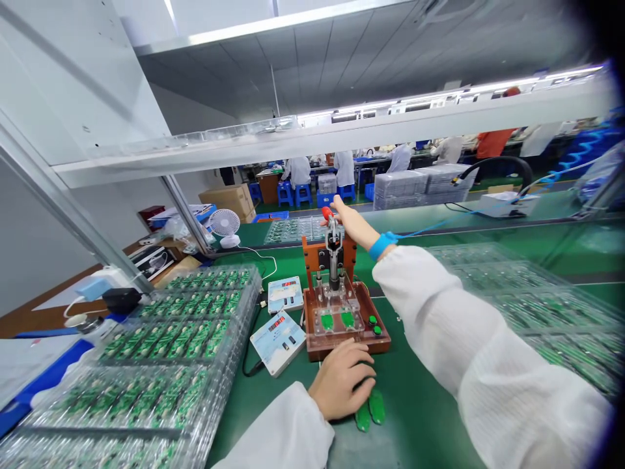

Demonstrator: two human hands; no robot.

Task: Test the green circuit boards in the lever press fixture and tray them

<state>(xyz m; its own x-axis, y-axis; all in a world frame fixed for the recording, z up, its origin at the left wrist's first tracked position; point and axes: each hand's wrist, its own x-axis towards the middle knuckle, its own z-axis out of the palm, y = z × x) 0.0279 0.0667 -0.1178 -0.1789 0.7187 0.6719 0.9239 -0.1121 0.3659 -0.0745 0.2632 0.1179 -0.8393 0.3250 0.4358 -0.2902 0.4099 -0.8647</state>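
Note:
My right hand (347, 218), with a blue wrist strap (383, 244), is closed around the red lever knob (327, 213) of a toggle clamp on a test fixture (312, 345). Two green circuit boards (347, 320) sit side by side under the fixture's clear plate. In front of its brown base my left hand (343, 379) lies palm down, fingers slightly bent and apart. Beside its thumb, two more slim green boards (377, 407) rest on the green mat; the hand partly covers them. What lies beneath the palm is hidden.
Left of the fixture are two white meter boxes (278, 342) with red digits. Stacked clear trays (195, 365) of circuit boards fill the left side; further trays (527, 293) lie at right. A small white fan (224, 225) stands behind. A shelf (273, 143) crosses overhead. People work beyond.

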